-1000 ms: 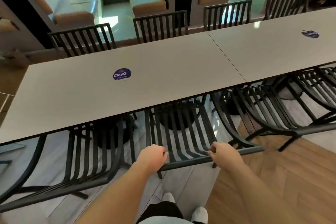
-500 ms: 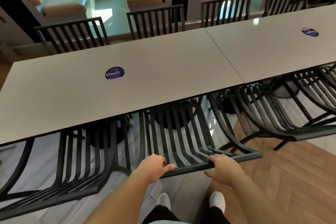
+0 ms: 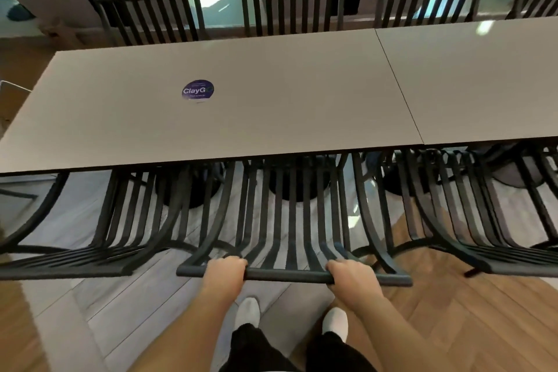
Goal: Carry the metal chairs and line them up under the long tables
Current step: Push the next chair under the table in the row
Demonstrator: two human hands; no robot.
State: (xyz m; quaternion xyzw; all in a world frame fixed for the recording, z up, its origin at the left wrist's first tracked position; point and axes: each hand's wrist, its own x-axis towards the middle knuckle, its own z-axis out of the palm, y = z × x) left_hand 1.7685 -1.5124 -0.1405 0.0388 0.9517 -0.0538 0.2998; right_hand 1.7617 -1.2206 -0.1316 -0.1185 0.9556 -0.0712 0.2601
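A: 2 hands on 1 chair? Left hand and right hand both wrap the middle chair's top rail.

B: Yes, spread apart, likely to push it squarely under the near table edge, between its neighbours.

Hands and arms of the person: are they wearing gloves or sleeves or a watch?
No. The left hand and right hand are both bare, with no gloves, rings or watch showing. Both forearms are bare too; no sleeve reaches into view.
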